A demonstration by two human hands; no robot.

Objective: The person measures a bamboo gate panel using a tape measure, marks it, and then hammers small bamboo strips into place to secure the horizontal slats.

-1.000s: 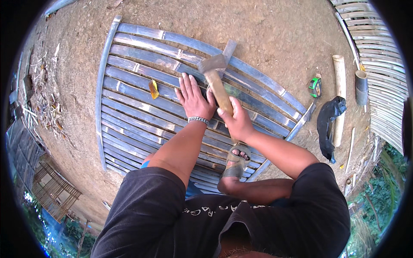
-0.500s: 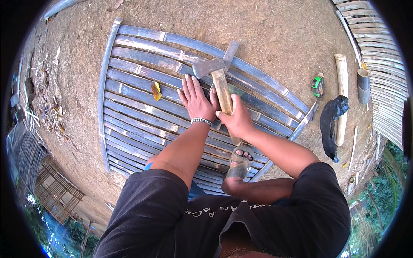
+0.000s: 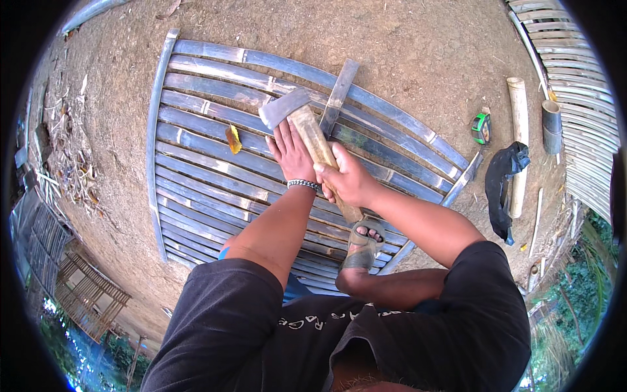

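From my end, I've got the axe (image 3: 312, 137) over the long, jointed bamboo slats (image 3: 209, 88), right hand (image 3: 351, 181) wrapped round its pale wooden handle (image 3: 319, 149). Head (image 3: 285, 109) is a dull grey metal wedge, edge facing left. Long axis runs diagonally: head up far left, handle end down right by the sandalled foot (image 3: 361, 247). Left hand (image 3: 296, 155) lies flat, fingers (image 3: 286, 136) stretched out, tips hidden behind the head.
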